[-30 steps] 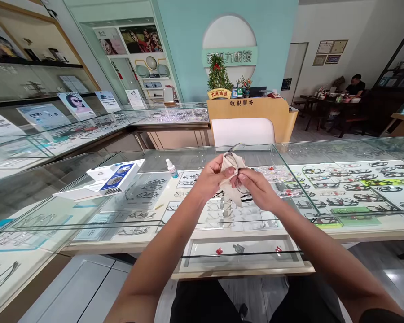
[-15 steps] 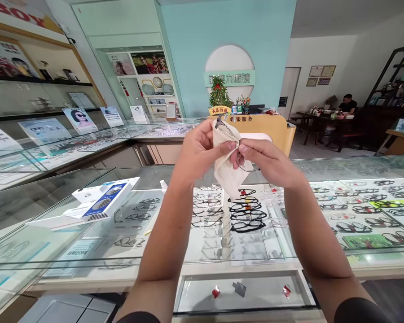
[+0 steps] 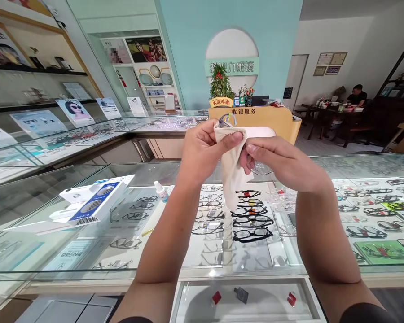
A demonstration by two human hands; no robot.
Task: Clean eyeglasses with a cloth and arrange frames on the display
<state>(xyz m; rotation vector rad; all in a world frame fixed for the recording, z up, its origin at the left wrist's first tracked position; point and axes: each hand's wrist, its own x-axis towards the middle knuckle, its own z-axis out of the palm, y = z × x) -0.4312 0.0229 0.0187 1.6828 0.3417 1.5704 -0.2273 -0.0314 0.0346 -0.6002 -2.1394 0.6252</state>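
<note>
My left hand (image 3: 202,154) is closed on a cream-coloured cloth (image 3: 231,172), its thumb pressing the cloth's upper fold while the rest hangs down. Wrapped partly in that cloth is a pair of eyeglasses (image 3: 262,168); a thin end of it pokes out above my left fingers, and a clear lens shows below my right hand. My right hand (image 3: 284,163) pinches the eyeglasses beside the cloth, thumb and bent fingers together. The exact grip on the frame is hidden. Both hands are raised over a glass display counter.
Under the glass top (image 3: 185,264) lie rows of eyeglasses, black frames (image 3: 252,234) among them. At left stand a small spray bottle (image 3: 160,191) and a white-and-blue folded card (image 3: 96,204). Further off are a yellow cashier desk (image 3: 286,121) and a seated person (image 3: 357,96).
My left thumb has slid slightly right along the cloth, and my right hand has moved a little right and down. The view has shifted, so the spray bottle shows more fully.
</note>
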